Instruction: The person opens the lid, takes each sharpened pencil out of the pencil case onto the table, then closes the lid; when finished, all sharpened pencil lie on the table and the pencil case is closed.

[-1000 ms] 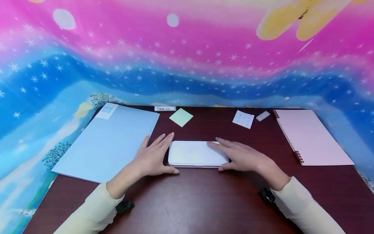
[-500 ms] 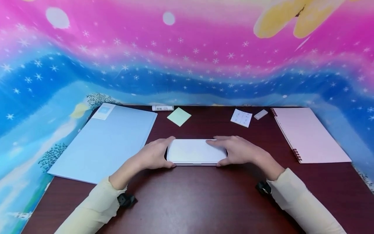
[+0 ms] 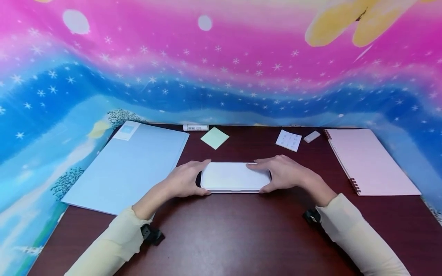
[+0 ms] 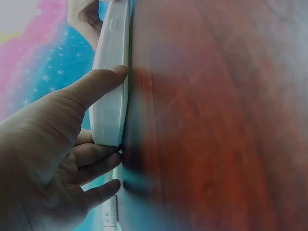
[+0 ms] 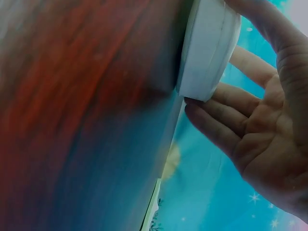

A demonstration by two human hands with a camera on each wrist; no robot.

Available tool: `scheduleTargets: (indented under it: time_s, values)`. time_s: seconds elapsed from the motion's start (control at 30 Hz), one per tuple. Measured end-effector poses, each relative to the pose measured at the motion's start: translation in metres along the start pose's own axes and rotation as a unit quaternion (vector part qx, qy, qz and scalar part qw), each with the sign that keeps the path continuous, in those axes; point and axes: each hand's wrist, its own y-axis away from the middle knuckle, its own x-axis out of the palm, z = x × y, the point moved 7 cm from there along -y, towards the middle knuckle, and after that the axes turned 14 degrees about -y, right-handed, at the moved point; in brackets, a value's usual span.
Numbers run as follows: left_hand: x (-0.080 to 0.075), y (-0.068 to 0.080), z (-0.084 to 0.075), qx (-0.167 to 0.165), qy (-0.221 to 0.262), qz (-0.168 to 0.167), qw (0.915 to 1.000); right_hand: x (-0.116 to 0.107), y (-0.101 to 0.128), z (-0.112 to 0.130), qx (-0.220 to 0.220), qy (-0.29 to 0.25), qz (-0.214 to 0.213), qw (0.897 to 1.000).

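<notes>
No writing is reading clearly. Both the left hand and right hand are gripping the white case at mid-desk, fingers now curling tighter around its ends.

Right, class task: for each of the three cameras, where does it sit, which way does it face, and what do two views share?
Head: looks forward and down at the table; both hands and sleeves show.
Left wrist: by the left hand, facing the white case; thumb and fingers show.
Right wrist: by the right hand, facing the case's other end; palm and fingers show.
Shared: both wrist views show the case on the table.
</notes>
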Motion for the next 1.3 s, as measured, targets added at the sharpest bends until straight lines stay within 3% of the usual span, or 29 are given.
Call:
scheduleTargets:
  time_s: [0.2, 0.37, 0.5, 0.73, 0.87, 1.0, 1.13, 1.2, 1.3]
  values:
    - [-0.002, -0.002, 0.002, 0.010, 0.001, 0.002, 0.9999, -0.005, 0.002, -0.004, -0.014, -0.029, 0.005, 0.999]
    - [0.003, -0.002, 0.004, 0.002, 0.043, 0.008, 0.9990, -0.013, 0.002, -0.018, 0.011, -0.123, 0.019, 0.992]
    - [0.004, -0.003, 0.006, 0.001, 0.063, -0.005, 0.9980, -0.033, -0.001, -0.025, 0.015, -0.164, -0.026, 0.986]
    - [0.005, -0.002, 0.008, -0.003, 0.069, 0.002, 0.9976, -0.060, -0.016, -0.028, 0.004, -0.069, -0.187, 0.980]
    - [0.005, 0.000, 0.007, -0.005, 0.075, 0.006, 0.9972, -0.062, -0.018, -0.026, -0.023, 0.002, -0.255, 0.967]
    - [0.005, 0.000, 0.007, -0.007, 0.076, 0.006, 0.9970, -0.057, -0.012, -0.015, -0.060, 0.068, -0.297, 0.951]
    - [0.005, -0.001, 0.007, -0.013, 0.070, 0.011, 0.9974, -0.052, -0.002, 0.004, -0.097, 0.135, -0.289, 0.943]
    - [0.005, -0.001, 0.008, -0.018, 0.068, 0.014, 0.9974, -0.048, 0.002, 0.010, -0.099, 0.142, -0.259, 0.950]
    - [0.005, -0.001, 0.008, -0.025, 0.069, 0.018, 0.9971, -0.039, 0.003, 0.006, -0.057, 0.116, -0.187, 0.974]
